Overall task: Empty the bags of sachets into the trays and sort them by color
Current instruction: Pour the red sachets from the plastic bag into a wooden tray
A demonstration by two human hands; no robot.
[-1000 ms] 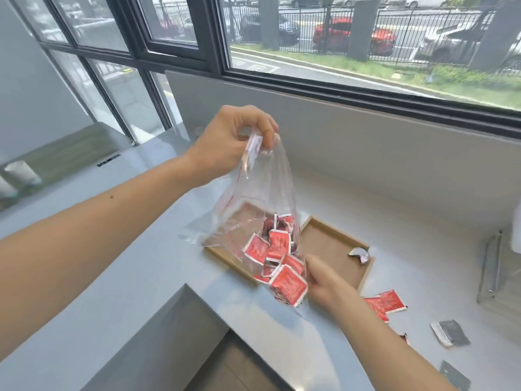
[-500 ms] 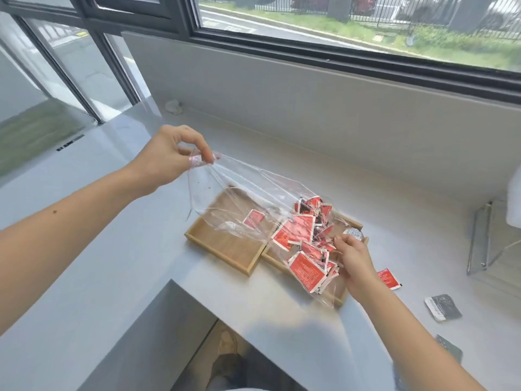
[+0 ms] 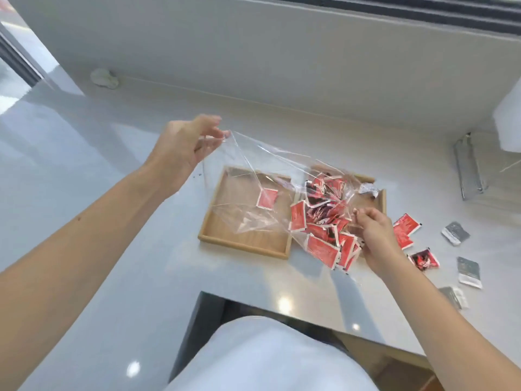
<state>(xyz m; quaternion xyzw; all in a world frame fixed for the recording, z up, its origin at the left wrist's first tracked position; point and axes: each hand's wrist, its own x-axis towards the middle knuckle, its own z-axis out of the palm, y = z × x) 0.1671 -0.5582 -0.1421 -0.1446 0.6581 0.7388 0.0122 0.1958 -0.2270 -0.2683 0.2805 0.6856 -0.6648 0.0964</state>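
Note:
A clear plastic bag (image 3: pixel 253 176) lies stretched sideways over two wooden trays. My left hand (image 3: pixel 186 145) pinches its left end, raised above the counter. My right hand (image 3: pixel 375 232) grips the other end, where several red sachets (image 3: pixel 321 221) are bunched over the right tray (image 3: pixel 382 198). One red sachet (image 3: pixel 266 198) lies apart inside the bag above the left tray (image 3: pixel 242 241). A crumpled silver sachet (image 3: pixel 368 189) rests in the right tray's far corner.
Loose red sachets (image 3: pixel 404 230) and silver sachets (image 3: pixel 455 233) lie on the grey counter (image 3: pixel 112 249) right of the trays. A clear acrylic stand (image 3: pixel 470 167) is at the far right. A white crumpled scrap (image 3: pixel 104 78) sits by the wall. The counter edge drops off near me.
The bag came down from hanging upright to lying sideways over the trays. My left hand dropped lower, and the sachets slid toward the end my right hand holds.

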